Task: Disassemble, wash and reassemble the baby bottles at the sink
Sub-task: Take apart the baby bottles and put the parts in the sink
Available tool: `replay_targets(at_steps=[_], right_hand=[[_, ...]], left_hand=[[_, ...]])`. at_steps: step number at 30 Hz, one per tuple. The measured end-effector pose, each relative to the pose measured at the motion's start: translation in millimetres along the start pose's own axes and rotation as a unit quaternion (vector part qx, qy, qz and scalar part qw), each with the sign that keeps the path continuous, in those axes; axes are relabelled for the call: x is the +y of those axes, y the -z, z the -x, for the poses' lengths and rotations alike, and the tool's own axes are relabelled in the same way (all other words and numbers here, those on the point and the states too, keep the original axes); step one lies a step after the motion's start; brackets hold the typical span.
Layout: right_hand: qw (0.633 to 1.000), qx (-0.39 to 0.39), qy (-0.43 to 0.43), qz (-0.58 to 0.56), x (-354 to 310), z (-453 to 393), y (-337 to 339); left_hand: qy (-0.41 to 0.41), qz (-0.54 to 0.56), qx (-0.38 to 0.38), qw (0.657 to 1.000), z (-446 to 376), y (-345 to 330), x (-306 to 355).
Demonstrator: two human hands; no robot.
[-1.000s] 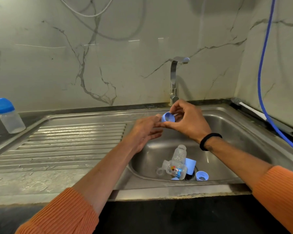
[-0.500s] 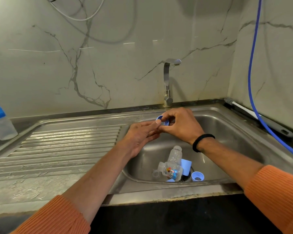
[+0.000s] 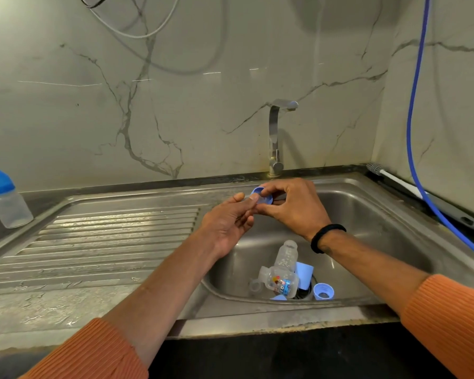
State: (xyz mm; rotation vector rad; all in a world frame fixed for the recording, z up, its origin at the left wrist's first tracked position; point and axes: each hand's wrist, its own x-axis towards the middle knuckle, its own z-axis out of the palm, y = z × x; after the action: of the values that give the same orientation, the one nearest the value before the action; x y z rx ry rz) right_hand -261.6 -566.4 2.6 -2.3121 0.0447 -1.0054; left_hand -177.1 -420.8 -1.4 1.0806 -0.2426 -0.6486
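near edge of the sink (image 3: 257,314) first: loose parts piled by the drain, two clear bottles (image 3: 283,272) lying on their sides, a pale blue cap (image 3: 304,274) behind them and a blue ring (image 3: 323,291) just right of the drain. further in, above the basin: right hand (image 3: 293,207) curled around another blue ring (image 3: 263,196), pinching it by the rim. left hand (image 3: 229,222) half open, fingertips touching the ring's near side, holding nothing of its own. probably working the teat out of the ring, though no teat visible from here. best to keep the ring steady over the basin, push from the inside with the left fingers, avoid tearing the soft part. far back, tap (image 3: 275,138) off. far left on the counter, a capped bottle (image 3: 7,199) standing upright, not taken apart yet.
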Motion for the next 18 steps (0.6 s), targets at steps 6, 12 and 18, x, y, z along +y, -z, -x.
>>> replay_targets(at_steps=[6, 12, 18], right_hand=[[0.999, 0.003, -0.015, -0.046, 2.4, -3.0, 0.1], [0.987, -0.082, -0.089, -0.104, 6.9, -2.5, 7.8], [0.957, -0.106, -0.216, -0.162, 21.2, -3.6, 12.2]], left_hand=[[-0.009, -0.026, -0.047, 0.999, -4.6, -1.4, -0.7], [-0.03, -0.084, 0.015, 0.996, -9.7, 3.2, -1.8], [-0.115, -0.283, 0.073, 0.949, -12.6, 10.1, -7.4]])
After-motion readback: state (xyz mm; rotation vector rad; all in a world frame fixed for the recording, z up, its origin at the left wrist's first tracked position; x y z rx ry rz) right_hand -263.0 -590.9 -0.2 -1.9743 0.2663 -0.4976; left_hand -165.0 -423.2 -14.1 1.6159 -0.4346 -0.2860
